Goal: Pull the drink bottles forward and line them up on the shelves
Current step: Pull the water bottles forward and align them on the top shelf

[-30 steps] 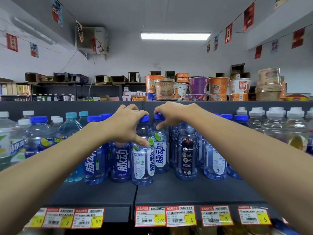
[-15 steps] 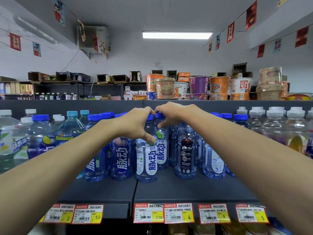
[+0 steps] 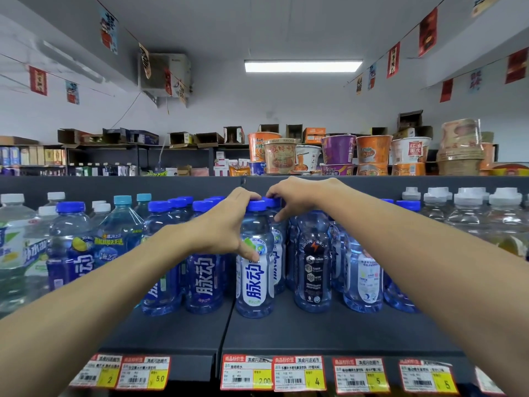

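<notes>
- The left hand [image 3: 226,227] reaches to the middle of the shelf [image 3: 286,333]. Its grip is closed round the white-label bottle [image 3: 254,282], with the fingers hooked over the blue cap and the thumb pressed on the top of the label.
- The right hand [image 3: 297,196] is just beside the left. Its grip holds the rear bottle [image 3: 278,253], with the fingertips curled over that cap and the thumb pointing down against the neck.
- The white-label bottle stands upright just right of the seam between two shelf boards, at the front of its row. A band of bare shelf lies between it and the front edge.
- The rear bottle stands right behind it, a little to the right and mostly hidden.
- The dark-label bottle [image 3: 313,267] stands upright just to the right, about level with the white-label one.
- The blue-label bottle [image 3: 204,282] stands just to the left, partly behind the left wrist.
- Further right are the pale-label bottles [image 3: 363,276] and, beyond them, the clear bottles [image 3: 469,210] with white caps.
- Yellow-and-red price tags [image 3: 299,373] run along the shelf's front edge.
- Noodle cups [image 3: 337,150] sit on top of the shelving, above the hands.
</notes>
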The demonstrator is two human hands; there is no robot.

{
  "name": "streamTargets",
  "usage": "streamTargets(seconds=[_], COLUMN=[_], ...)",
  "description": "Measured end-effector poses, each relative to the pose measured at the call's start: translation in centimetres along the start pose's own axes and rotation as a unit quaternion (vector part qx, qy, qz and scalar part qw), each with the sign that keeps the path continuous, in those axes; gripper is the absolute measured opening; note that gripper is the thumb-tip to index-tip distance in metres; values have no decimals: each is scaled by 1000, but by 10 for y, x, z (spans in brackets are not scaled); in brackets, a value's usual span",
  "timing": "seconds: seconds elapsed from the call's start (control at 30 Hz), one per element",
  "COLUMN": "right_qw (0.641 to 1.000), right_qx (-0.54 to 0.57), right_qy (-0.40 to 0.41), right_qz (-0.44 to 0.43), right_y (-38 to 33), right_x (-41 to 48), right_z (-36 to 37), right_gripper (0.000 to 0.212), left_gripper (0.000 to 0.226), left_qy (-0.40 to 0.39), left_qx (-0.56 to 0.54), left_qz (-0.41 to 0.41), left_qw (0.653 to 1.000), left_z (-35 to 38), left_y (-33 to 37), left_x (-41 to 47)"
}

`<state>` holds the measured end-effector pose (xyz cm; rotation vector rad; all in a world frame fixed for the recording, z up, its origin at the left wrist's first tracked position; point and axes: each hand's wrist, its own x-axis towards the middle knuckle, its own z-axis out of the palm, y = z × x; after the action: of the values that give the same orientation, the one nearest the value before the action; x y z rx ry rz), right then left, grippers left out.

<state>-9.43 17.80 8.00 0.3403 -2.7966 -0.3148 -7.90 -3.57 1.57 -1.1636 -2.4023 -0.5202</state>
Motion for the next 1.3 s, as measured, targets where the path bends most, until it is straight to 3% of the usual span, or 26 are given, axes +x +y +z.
streamTargets(seconds=[0.27, 0.43, 0.67, 1.03, 1.3], right_qw=[999, 992, 989, 990, 990], right_qx=[44, 118, 143, 141, 136], right_qy=[2, -24, -32, -27, -28], right_qz=[3, 21, 23, -1, -11], right_y=[1, 1, -2, -13, -16], right_x=[6, 9, 5, -21, -29], right_z=[1, 2, -4, -16, -20], right_gripper=[60, 47, 34, 6, 7], left_gripper=[113, 113, 101, 104, 98], left_qy=[17, -13, 16, 17, 18], left_qx=[-6, -28, -27, -48, -46], left_qz=[19, -15, -32, -13, 6], left_qw=[1000, 999, 999, 999, 999], left_z=[0, 9, 10, 0, -4], left_y=[-1, 4, 7, 25, 32], left_x=[-1, -2, -5, -24, -32])
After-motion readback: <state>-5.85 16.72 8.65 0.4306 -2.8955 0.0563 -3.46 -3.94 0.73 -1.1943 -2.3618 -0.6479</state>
